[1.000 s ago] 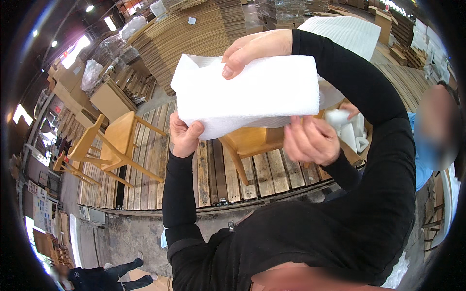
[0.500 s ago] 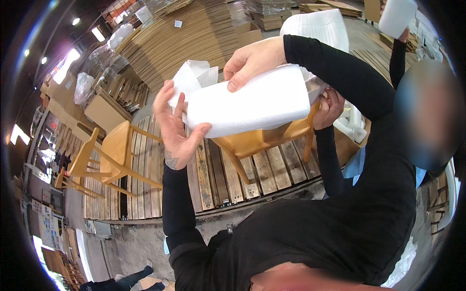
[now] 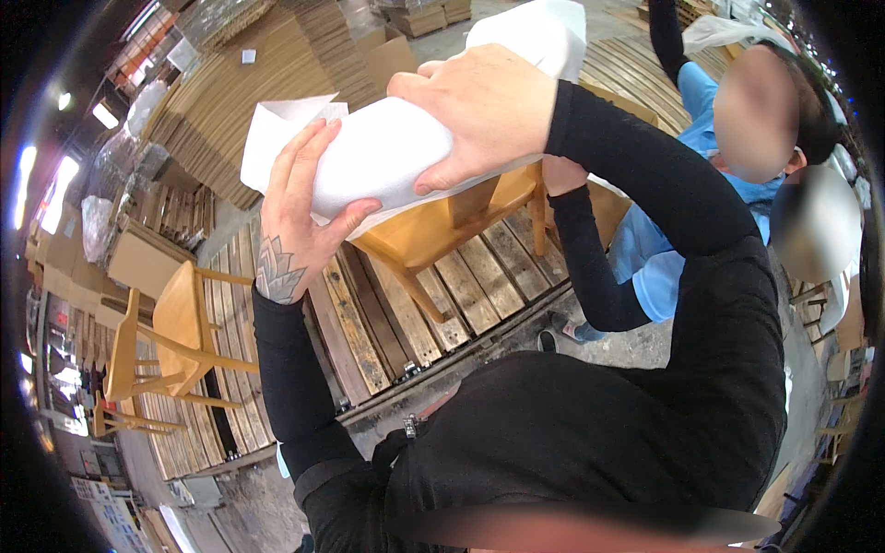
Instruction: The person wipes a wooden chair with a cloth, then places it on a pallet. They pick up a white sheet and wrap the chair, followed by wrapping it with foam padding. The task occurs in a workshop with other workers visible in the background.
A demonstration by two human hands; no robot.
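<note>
White foam sheet (image 3: 383, 152) is wrapped in a rounded bundle over the upper part of a light wooden chair (image 3: 410, 241). My left hand (image 3: 300, 198) grips the bundle's left end, fingers over the top and thumb along the lower edge. From the right, my right hand (image 3: 489, 115) presses over the top with its thumb on the front. A loose foam flap (image 3: 277, 138) sticks up behind my left fingers. Whatever lies inside the foam is hidden. Another white-wrapped part (image 3: 539, 32) rises behind my right hand.
The chair stands on a slatted wooden platform (image 3: 470, 290). More wooden chairs (image 3: 180, 327) stand at the left. Stacked cardboard (image 3: 267, 83) fills the back. At the right, a co-worker in a blue shirt (image 3: 645, 253) has a hand (image 3: 564, 175) beside the chair.
My left hand has closed onto the foam's left end. My right hand has come forward over the bundle. The view has shifted, and more of the co-worker shows.
</note>
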